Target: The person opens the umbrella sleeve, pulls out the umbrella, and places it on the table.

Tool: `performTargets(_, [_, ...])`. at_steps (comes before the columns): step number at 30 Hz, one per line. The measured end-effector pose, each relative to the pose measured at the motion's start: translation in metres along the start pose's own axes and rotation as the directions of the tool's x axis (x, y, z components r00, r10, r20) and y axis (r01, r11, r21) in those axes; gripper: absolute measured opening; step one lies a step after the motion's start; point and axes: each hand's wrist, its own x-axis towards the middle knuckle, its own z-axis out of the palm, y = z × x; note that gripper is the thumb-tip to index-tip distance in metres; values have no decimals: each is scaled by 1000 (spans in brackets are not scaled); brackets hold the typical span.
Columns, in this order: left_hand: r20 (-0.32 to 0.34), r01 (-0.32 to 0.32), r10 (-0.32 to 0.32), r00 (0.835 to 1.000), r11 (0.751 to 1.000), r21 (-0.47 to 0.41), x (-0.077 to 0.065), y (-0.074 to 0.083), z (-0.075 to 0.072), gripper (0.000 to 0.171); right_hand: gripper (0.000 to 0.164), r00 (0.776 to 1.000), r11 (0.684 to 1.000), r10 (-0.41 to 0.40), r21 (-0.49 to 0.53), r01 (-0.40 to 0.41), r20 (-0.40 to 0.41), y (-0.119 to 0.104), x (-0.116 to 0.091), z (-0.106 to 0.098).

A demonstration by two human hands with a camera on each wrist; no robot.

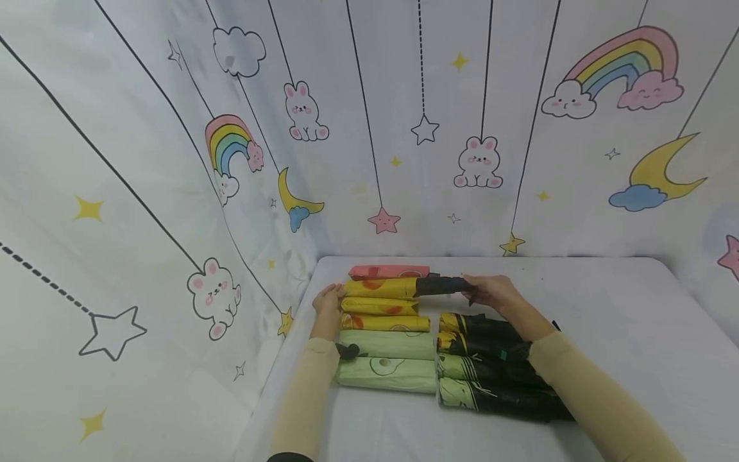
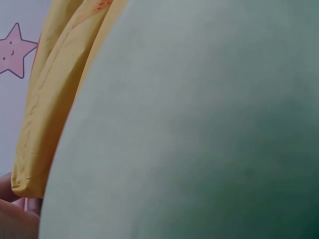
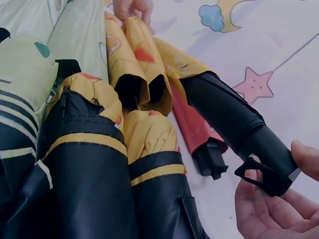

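Note:
My left hand [image 1: 328, 299] holds the yellow left end of a folded umbrella [image 1: 378, 287] printed with orange fruit. Thumb and fingers of my right hand [image 1: 491, 291] grip its black end, which has a small black loop [image 3: 261, 177] in the right wrist view. The umbrella is stretched between both hands, above two more yellow tubes [image 1: 379, 307], whose right ends show dark openings. Just behind lies a red rolled piece [image 1: 389, 272] with a black end. In the left wrist view a blurred pale surface hides most of the left hand.
Nearer me lie two light green avocado-print tubes [image 1: 385, 375]. To their right are several black rolls with yellow or green ends [image 1: 491, 391], under my right forearm. The white table [image 1: 381, 427] meets a printed cloth backdrop [image 1: 427, 212] at the back and left.

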Motion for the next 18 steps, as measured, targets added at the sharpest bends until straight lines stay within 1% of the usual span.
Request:
performTargets(5, [-3,-12,11,1000,1000,-7,0,0,1,55,56,1000,1000,5,-21,-5,-9,1,-3,-3])
performTargets(9, [5,-14,14,1000,1000,24,0,-1,0,54,54,1000,1000,13,-22,-13,-15,1,-4,-7])
performTargets(13, [10,-7,7,1000,999,46,-1,-1,-2,55,54,1000,1000,6,1,-6,-8,0,-7,-12])
performTargets(18, [13,-8,8,1000,1000,28,1,-1,-3,55,50,1000,1000,-2,1,2,-1,-2,-11,-14])
